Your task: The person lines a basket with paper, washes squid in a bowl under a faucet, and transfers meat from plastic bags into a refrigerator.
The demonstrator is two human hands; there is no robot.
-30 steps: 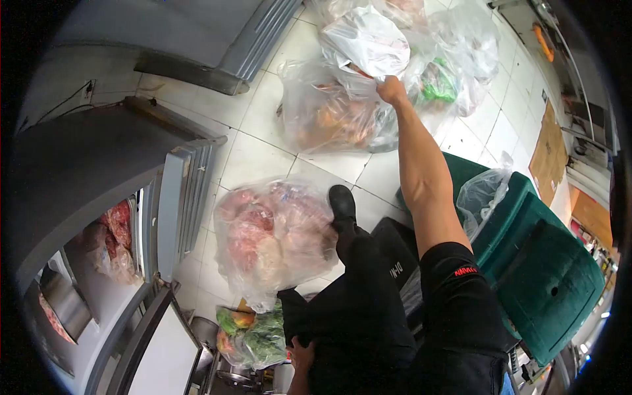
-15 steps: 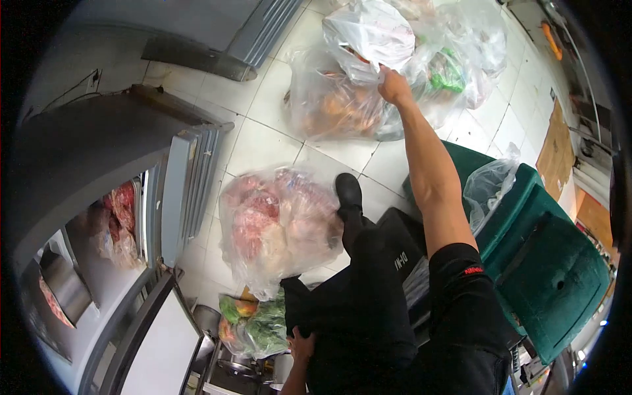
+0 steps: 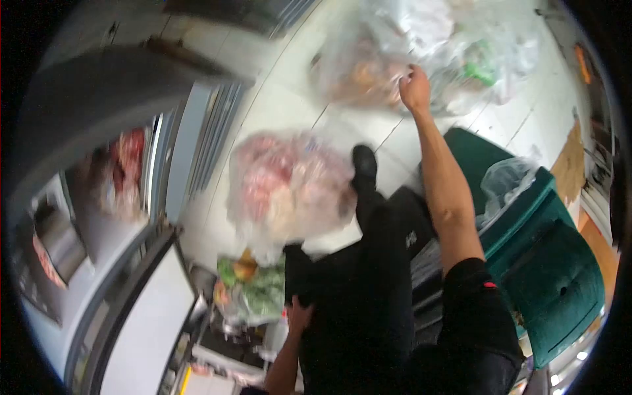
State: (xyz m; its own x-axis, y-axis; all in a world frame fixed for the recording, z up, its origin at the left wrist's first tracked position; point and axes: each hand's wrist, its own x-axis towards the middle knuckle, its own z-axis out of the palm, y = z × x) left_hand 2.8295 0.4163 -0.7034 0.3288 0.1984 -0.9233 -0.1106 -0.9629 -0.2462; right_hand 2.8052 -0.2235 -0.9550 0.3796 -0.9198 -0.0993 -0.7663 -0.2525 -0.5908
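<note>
Several clear bags are seen on the tiled floor (image 3: 283,99), none yet lifted. The bag of orange produce (image 3: 359,76) is gripped at its top by the right hand (image 3: 415,89); the left hand (image 3: 299,316) rests loosely closed on dark trousers (image 3: 368,289).

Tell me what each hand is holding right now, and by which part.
The right hand grips the bunched top of a clear plastic bag on the floor. The left hand rests against the black trousers, holding nothing.

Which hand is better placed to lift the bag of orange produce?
Right. The right hand is already at the orange produce bag, arm outstretched. The left hand rests low against the dark trousers.
</note>
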